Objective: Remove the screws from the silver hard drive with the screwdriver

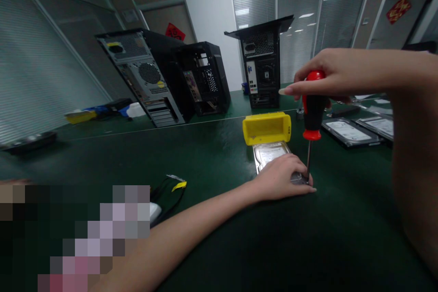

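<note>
Silver rectangular metal hard drive (270, 151): lies on the dark green tabletop (219, 159), right of centre, its near end partly covered by the left hand (281, 175)

Left hand: fingers bent over the top of the drive, thumb along its near side; the near end is held between them

Screwdriver with red-and-black handle and thin steel shaft (309, 157): nearly upright, tip at the drive's near right corner; whether the tip is seated in a screw, cannot tell

Right hand (337, 70): closed around the upper handle from above, red cap showing between the fingers

Step in hand (judged): working a screw at that corner; tightening or loosening not determinable

Next move (judged): calls for steady downward pressure, shaft in line with the screw, and the drive pinned by the left hand; a tilted shaft could slip

Around: yellow open plastic bin (267, 128) just beyond the drive's far end; contact unclear. To the right, flat dark-edged drive with a white label (351, 132). Far side, black computer tower with a raised top panel (262, 64)
</note>
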`<control>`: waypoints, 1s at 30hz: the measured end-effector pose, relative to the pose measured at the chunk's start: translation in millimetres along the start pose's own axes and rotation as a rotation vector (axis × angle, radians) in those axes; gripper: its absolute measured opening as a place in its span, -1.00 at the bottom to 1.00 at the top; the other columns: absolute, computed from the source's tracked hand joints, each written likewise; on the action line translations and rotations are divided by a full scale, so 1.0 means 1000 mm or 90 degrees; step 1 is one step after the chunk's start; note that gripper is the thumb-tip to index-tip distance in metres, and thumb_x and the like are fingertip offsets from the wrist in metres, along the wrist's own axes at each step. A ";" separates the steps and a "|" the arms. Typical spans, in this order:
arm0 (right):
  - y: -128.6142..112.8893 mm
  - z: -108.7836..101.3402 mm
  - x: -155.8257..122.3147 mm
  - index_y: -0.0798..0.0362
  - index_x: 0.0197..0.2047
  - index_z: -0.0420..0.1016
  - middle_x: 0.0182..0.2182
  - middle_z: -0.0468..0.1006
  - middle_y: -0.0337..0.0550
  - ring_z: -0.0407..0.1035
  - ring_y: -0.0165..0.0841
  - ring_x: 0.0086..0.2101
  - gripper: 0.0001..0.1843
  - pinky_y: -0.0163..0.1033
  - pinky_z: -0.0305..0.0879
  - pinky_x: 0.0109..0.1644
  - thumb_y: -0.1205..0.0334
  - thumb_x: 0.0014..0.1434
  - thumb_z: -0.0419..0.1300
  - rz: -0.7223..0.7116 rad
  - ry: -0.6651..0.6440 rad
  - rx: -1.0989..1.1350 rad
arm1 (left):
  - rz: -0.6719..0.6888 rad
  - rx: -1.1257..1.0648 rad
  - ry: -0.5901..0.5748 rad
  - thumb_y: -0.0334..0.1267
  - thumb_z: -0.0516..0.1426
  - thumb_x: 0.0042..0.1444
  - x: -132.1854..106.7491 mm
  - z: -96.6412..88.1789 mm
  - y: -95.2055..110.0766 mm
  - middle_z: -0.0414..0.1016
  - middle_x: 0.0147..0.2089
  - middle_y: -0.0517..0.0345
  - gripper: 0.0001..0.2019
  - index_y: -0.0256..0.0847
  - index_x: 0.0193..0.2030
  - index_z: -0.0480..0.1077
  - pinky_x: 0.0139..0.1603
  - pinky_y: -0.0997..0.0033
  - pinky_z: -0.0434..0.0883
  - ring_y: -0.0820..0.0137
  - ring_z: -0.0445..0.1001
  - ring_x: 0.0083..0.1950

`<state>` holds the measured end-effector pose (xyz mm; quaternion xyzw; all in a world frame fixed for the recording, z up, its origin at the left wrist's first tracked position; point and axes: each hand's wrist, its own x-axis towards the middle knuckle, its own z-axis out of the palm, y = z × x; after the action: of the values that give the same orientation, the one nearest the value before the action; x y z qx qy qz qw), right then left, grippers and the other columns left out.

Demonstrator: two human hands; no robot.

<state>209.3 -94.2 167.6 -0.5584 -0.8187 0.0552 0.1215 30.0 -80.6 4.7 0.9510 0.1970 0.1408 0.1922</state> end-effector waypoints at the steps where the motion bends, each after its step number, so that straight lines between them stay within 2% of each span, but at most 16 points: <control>1: 0.000 0.000 0.000 0.11 -0.13 0.47 -0.42 0.44 -0.07 0.31 -0.42 -0.57 -0.33 -0.29 0.18 -0.61 -0.31 0.06 -0.04 0.003 -0.002 0.000 | 0.003 0.001 0.001 -0.09 0.15 0.05 0.000 0.000 0.000 0.39 -0.21 0.10 -0.76 -0.22 -0.28 0.44 -0.10 0.35 0.27 0.35 0.34 -0.12; 7: 0.001 0.001 -0.001 0.11 -0.10 0.46 -0.45 0.43 -0.09 0.31 -0.42 -0.56 -0.33 -0.29 0.20 -0.59 -0.30 0.06 -0.03 0.014 0.018 -0.011 | 0.006 0.001 0.003 -0.09 0.16 0.03 0.000 0.000 -0.001 0.40 -0.21 0.10 -0.76 -0.22 -0.29 0.44 -0.08 0.35 0.27 0.34 0.34 -0.12; 17: -0.001 -0.001 0.003 0.09 -0.20 0.48 -0.46 0.44 -0.10 0.32 -0.41 -0.57 -0.36 -0.29 0.21 -0.63 -0.31 0.04 -0.03 0.006 0.008 -0.012 | 0.005 0.002 0.001 -0.10 0.16 0.04 0.001 0.001 -0.001 0.40 -0.21 0.10 -0.77 -0.22 -0.29 0.44 -0.05 0.35 0.26 0.35 0.34 -0.11; 30: -0.002 -0.001 0.003 0.10 -0.14 0.45 -0.44 0.44 -0.07 0.29 -0.41 -0.56 -0.37 -0.30 0.18 -0.63 -0.29 0.07 -0.04 0.003 -0.006 -0.006 | 0.012 -0.004 0.000 -0.09 0.16 0.04 0.001 0.000 -0.002 0.40 -0.22 0.10 -0.77 -0.22 -0.28 0.44 -0.07 0.35 0.27 0.35 0.34 -0.12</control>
<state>206.9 -91.7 169.2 -0.5605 -0.8183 0.0542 0.1148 30.4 -78.9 3.8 0.9521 0.1878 0.1435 0.1940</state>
